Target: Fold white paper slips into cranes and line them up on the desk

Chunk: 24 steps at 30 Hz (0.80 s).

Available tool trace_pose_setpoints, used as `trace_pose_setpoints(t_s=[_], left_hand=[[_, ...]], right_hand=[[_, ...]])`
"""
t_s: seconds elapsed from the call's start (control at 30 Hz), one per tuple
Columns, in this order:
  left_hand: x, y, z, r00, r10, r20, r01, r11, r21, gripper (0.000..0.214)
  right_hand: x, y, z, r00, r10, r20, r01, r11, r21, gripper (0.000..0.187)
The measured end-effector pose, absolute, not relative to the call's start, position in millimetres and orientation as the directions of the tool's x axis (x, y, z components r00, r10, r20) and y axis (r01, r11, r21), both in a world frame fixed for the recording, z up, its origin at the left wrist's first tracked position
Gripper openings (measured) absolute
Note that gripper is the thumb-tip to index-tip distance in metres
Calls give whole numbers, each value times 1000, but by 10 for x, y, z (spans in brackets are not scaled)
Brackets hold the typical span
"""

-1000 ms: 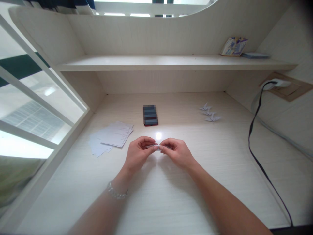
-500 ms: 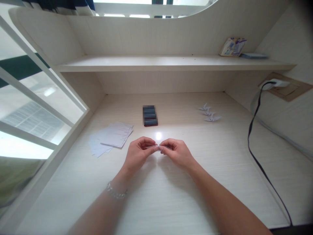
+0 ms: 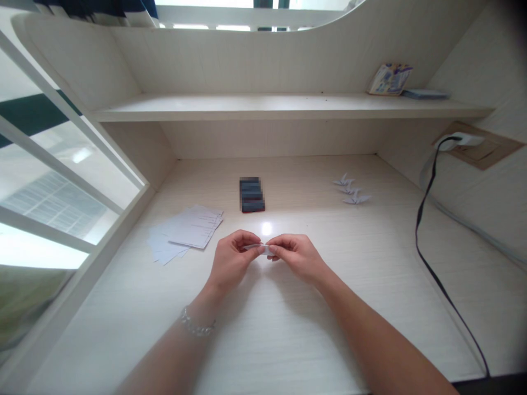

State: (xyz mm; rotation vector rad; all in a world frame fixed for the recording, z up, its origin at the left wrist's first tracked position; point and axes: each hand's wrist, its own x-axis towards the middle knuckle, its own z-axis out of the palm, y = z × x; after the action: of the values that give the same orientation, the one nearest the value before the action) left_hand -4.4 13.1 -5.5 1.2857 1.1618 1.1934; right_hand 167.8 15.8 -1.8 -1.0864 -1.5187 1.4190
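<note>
Over the middle of the pale desk (image 3: 288, 329), both of my hands pinch one small folded piece of white paper (image 3: 256, 248). My left hand (image 3: 230, 262), with a bracelet on its wrist, grips the paper's left end between thumb and fingers. My right hand (image 3: 297, 257) pinches the right end, fingertips meeting those of the left hand. Most of the paper is hidden between the fingers.
A loose pile of white paper sheets (image 3: 185, 231) lies to the left. A small dark block (image 3: 251, 195) sits behind the hands. Three folded paper cranes (image 3: 351, 190) rest at the back right. A black cable (image 3: 428, 219) runs down from a wall socket. A shelf (image 3: 288, 105) carries a small packet (image 3: 389, 78).
The hands have hardly moved; the fingers have shifted slightly on the folded paper, which now shows a little more between them.
</note>
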Motion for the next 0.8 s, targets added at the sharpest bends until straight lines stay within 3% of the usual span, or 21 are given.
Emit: trace_pose_setpoints(t_s=[0.13,0.37,0.57,0.8], left_hand=[[-66,147,-57,33,999,33,-6,-33,999,21],[-75,151,-67,15,998,58,28,-58,998,21],[-58,143,-58,10,998,67,31,-68,997,21],[-34,132,-71,47,997,62,33,-63,997,22]], right_hand=[[1697,215,-47,-336,940,-61,-21,-72,-997,30],[1698,194,-59,-266,964,1,139,40,-989,22],[1674,192,-43,-307,951,-32,49,-17,-999,23],[1653,145,-6,-285,958,12,249,86,-965,19]])
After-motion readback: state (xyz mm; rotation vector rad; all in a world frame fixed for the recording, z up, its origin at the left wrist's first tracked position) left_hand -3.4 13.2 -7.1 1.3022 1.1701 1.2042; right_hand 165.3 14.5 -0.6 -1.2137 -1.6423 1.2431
